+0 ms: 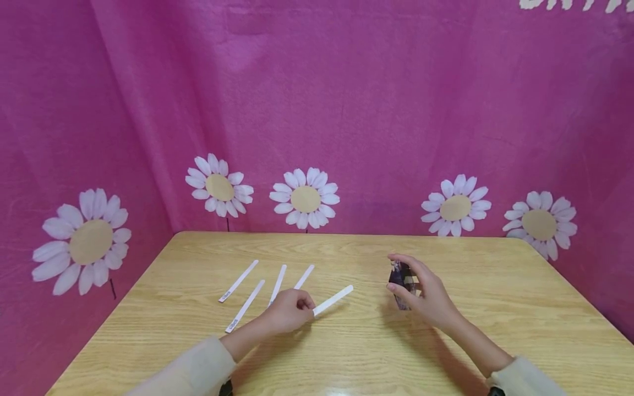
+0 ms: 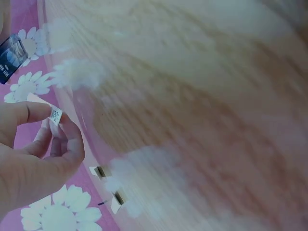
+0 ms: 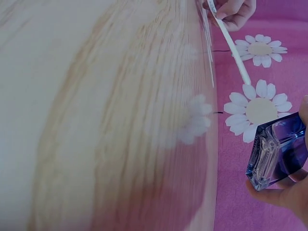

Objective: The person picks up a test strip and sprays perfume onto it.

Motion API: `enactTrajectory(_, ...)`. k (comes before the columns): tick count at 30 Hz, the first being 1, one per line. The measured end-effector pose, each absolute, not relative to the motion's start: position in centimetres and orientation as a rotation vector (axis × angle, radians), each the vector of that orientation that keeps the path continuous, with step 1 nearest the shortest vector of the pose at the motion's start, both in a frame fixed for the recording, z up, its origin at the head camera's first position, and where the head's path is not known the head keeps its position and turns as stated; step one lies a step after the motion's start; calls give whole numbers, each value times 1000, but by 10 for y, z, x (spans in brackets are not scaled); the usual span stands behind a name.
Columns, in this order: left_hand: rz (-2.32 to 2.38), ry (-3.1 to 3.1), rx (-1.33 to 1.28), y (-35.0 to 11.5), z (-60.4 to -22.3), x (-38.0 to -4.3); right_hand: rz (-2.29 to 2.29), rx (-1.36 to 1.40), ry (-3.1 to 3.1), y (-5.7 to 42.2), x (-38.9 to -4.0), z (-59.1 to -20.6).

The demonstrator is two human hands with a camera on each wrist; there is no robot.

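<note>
Between thumb and fingertips, my left hand (image 1: 289, 312) pinches a white perfume test strip (image 1: 334, 300) by its printed end. The strip's plain end points up and right toward the bottle. My right hand (image 1: 436, 300) grips a dark, clear-based glass perfume bottle (image 1: 398, 283), thumb on the near side and fingers around the far side. In the right wrist view, the bottle's thick glass base (image 3: 264, 161) shows, and it is held above the table. A gap separates strip and bottle. Several more test strips (image 1: 245, 306) lie on the table left of and behind my left hand, which partly covers two.
The wooden table (image 1: 346, 352) has a light grain and a glossy top. Behind it and at the sides hangs a pink cloth (image 1: 346, 110) with white daisies, meeting the table's back edge.
</note>
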State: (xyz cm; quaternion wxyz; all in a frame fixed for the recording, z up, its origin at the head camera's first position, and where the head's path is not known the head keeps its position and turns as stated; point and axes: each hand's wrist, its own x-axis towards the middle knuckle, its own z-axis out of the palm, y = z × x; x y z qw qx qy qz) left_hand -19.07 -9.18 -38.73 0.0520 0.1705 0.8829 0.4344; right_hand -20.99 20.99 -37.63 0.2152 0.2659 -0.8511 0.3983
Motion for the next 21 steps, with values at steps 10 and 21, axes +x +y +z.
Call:
enactTrajectory(10, 1579, 2465, 364, -95, -384, -193, 1095, 755, -2349, 206, -212, -374)
enactTrajectory(21, 1778, 2417, 195, -95, -383, -198, 1137, 778, -2336, 200, -214, -373)
